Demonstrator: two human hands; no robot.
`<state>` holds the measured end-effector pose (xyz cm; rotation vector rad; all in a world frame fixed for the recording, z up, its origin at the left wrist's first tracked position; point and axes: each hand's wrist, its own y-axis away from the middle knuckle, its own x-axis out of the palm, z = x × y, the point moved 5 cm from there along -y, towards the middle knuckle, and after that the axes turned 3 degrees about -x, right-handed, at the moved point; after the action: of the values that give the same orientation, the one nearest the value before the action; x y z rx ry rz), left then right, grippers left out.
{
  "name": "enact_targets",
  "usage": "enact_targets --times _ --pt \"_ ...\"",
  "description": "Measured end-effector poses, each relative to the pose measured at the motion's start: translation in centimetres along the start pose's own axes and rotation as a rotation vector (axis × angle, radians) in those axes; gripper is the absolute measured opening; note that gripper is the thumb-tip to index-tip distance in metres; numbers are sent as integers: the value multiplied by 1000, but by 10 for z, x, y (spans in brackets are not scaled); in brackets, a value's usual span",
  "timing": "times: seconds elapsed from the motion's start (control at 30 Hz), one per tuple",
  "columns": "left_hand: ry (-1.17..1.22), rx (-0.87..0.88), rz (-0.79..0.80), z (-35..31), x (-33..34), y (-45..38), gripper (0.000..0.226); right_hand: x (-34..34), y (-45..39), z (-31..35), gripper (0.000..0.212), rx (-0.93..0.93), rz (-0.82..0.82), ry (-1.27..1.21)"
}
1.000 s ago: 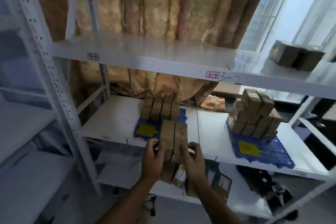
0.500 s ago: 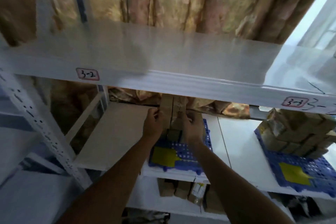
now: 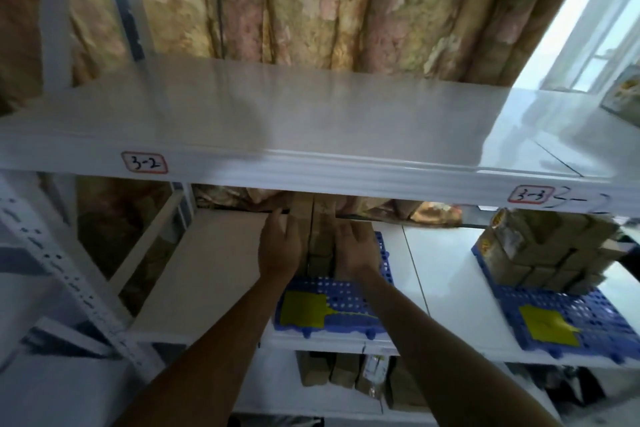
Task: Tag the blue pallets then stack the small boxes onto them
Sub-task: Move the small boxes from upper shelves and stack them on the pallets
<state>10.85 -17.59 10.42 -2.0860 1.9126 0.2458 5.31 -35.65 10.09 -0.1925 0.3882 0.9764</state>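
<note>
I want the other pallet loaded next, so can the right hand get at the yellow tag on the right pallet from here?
Probably yes: the right hand rests against the boxes, and the tag lies uncovered near the right pallet's front edge.

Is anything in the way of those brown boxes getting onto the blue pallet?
Nothing visible blocks them. The left hand and right hand press the small brown cardboard boxes over the back of the blue plastic pallet; its yellow tag lies nearer the front.
</note>
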Motion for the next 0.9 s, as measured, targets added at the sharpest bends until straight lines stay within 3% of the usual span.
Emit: enact_targets --times 0.17,0.3,0.43,0.63,0.77,0.9 --pt "-164 223 101 -59 5 55 48 -53 31 15 45 -56 98 155" --pt "-172 211 293 -130 35 126 52 -131 72 36 45 -166 93 173" --pt "-115 225 368 -208 59 213 54 -226 132 53 52 -271 89 216" --pt "43 394 511 -332 136 321 45 -395 187 69 45 -356 -102 249" --pt "79 404 604 -402 193 370 61 -507 192 69 40 -392 -295 194" --pt "86 464 556 -445 246 355 38 -577 164 51 34 -376 -432 143"
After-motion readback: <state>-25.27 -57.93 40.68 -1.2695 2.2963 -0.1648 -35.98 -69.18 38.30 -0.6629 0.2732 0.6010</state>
